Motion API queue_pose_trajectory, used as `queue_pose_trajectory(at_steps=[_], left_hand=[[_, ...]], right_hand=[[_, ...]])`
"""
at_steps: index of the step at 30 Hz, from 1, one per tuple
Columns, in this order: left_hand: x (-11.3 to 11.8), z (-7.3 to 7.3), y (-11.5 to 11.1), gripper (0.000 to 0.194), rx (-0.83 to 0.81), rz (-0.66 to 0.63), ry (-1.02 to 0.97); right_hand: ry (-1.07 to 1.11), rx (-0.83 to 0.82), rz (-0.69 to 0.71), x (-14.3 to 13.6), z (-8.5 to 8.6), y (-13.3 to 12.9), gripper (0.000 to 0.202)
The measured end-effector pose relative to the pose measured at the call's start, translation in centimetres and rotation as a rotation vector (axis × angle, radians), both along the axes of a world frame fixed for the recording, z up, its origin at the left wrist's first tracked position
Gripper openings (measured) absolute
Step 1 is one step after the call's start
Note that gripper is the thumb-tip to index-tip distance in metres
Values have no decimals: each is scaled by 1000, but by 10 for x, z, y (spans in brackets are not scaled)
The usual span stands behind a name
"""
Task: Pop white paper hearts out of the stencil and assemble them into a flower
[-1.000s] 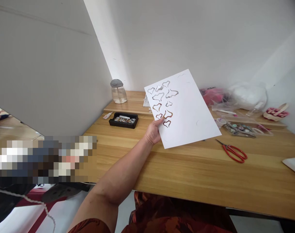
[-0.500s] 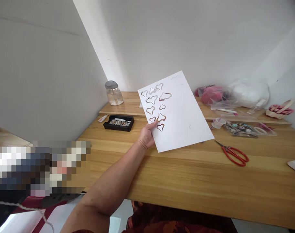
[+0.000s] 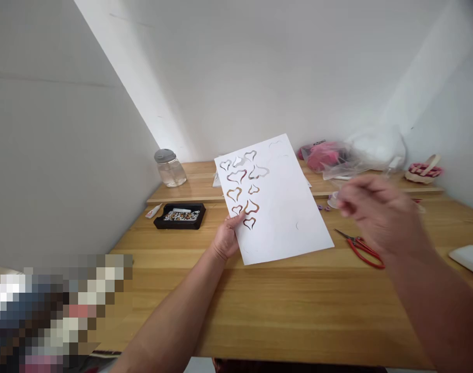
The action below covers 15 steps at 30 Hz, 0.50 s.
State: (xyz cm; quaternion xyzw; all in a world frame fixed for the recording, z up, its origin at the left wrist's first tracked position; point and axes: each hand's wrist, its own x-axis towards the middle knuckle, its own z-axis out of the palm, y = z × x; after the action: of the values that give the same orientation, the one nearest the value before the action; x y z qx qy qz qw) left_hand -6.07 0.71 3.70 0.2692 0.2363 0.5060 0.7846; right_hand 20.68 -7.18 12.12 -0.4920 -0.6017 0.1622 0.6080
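My left hand [image 3: 225, 238] grips the lower left edge of a white sheet of paper [image 3: 286, 207], thumb on the front. The sheet is held tilted above the table. Its left half has several curvy cut-out shapes, some heart-like, and faint pencil-like curves mark the rest. To the right, my right hand [image 3: 380, 215] is raised over the table, apart from the sheet. Its fingers look curled but are smeared by motion, so anything between them cannot be made out. Partly behind that hand lie red-handled scissors [image 3: 355, 246].
A black tray of beads [image 3: 180, 216], a small tube [image 3: 153, 211] and a lidded water bottle [image 3: 170, 168] stand left. Toward the back right are pink material in a clear bag [image 3: 324, 155], white stuffing [image 3: 380, 145] and a small basket [image 3: 423, 170]. A white object [image 3: 469, 259] lies far right.
My right hand has come in from the right and now covers part of the scissors and the clear box of small parts. The sheet stays in my left hand; the view has shifted slightly.
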Motion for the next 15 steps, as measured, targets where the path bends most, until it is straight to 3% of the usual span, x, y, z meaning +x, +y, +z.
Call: queue_pose_trajectory(at_steps=[3,6,11,13,15], left_hand=[[0,-1,-1,32,14,18,35],[1,-6,-2,31,32,16,76],[5,-11,-2,36,100,32,220],[4,-9,0,36,200,175,296],[1,-1,0,30,330,476,384]], right_hand=[[293,-301,178,3,-24,17,28],[360,-547,352,1,-48,25,36],[380,-488,319,-8,-74,25,39],[458,-473,344,-9,-80,26,40],[597,-472,378,-7,-84,29,41]])
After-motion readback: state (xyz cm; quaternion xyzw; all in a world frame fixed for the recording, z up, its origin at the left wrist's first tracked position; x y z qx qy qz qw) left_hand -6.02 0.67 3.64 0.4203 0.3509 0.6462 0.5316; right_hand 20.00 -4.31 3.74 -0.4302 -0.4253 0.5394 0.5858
